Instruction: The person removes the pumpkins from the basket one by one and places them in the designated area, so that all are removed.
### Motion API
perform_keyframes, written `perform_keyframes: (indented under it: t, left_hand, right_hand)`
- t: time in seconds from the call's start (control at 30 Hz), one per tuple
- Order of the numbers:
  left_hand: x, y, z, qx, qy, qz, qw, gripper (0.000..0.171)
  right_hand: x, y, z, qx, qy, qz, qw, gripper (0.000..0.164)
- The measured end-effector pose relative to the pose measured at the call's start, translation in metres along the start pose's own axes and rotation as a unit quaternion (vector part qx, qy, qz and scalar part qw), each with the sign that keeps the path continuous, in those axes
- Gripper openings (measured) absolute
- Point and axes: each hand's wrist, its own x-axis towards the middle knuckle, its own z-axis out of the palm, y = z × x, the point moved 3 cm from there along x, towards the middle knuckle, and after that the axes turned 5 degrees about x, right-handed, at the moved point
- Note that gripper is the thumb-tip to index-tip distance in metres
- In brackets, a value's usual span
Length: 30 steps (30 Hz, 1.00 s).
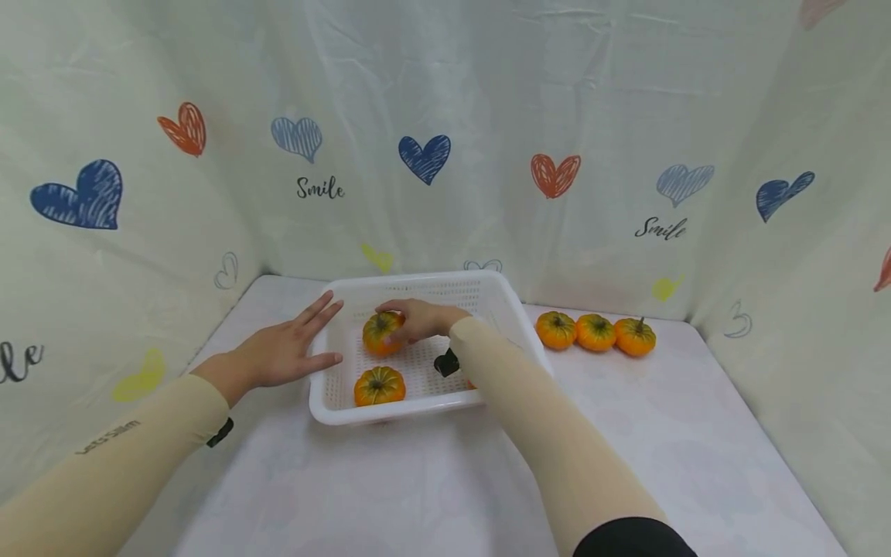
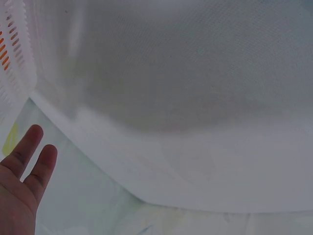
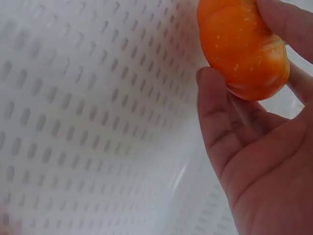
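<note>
My right hand point(image 1: 418, 319) grips a small orange pumpkin point(image 1: 382, 333) with green on top, inside the white plastic basket point(image 1: 425, 404) at its far left. In the right wrist view, thumb and fingers hold the orange pumpkin point(image 3: 244, 51) from both sides, close over the slotted floor. A second pumpkin point(image 1: 379, 386) sits in the basket's near left corner, and a sliver of another orange one point(image 1: 471, 384) shows beside my right forearm, mostly hidden. My left hand point(image 1: 281, 352) lies at the basket's left rim with fingers spread, holding nothing; the left wrist view shows its fingers point(image 2: 41, 166) extended.
Three more small pumpkins point(image 1: 595, 333) stand in a row on the white table point(image 1: 668, 418), right of the basket. A pale curtain point(image 1: 487, 93) printed with hearts and words encloses the table at the back and sides.
</note>
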Motion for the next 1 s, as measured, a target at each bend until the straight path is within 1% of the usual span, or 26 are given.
perform_keyframes:
  t: [0.1, 0.27, 0.53, 0.73, 0.87, 1.0]
  left_hand:
    - [0.0, 0.001, -0.002, 0.003, -0.001, -0.002, 1.0, 0.09]
    - [0.0, 0.002, -0.003, 0.008, -0.005, -0.002, 1.0, 0.091]
    - [-0.001, 0.002, -0.002, 0.013, -0.005, -0.004, 0.9999, 0.089]
    - [-0.002, 0.002, -0.003, 0.014, -0.004, 0.0, 0.9999, 0.089]
    - [-0.002, 0.003, -0.003, 0.014, -0.003, -0.001, 0.9999, 0.09]
    - [-0.001, 0.003, -0.002, 0.016, -0.003, -0.002, 0.9999, 0.09]
  right_hand:
    - [-0.006, -0.001, -0.008, 0.019, -0.003, 0.006, 1.0, 0.067]
    - [-0.019, -0.002, -0.029, 0.055, 0.011, 0.003, 0.998, 0.07]
    - [-0.051, -0.006, -0.068, 0.084, 0.044, -0.014, 0.995, 0.069]
    - [-0.078, 0.003, -0.092, 0.089, 0.051, -0.017, 0.995, 0.07]
    - [-0.096, 0.009, -0.103, 0.084, 0.063, -0.022, 0.994, 0.07]
    - [-0.114, 0.017, -0.112, 0.094, 0.08, -0.032, 0.992, 0.07]
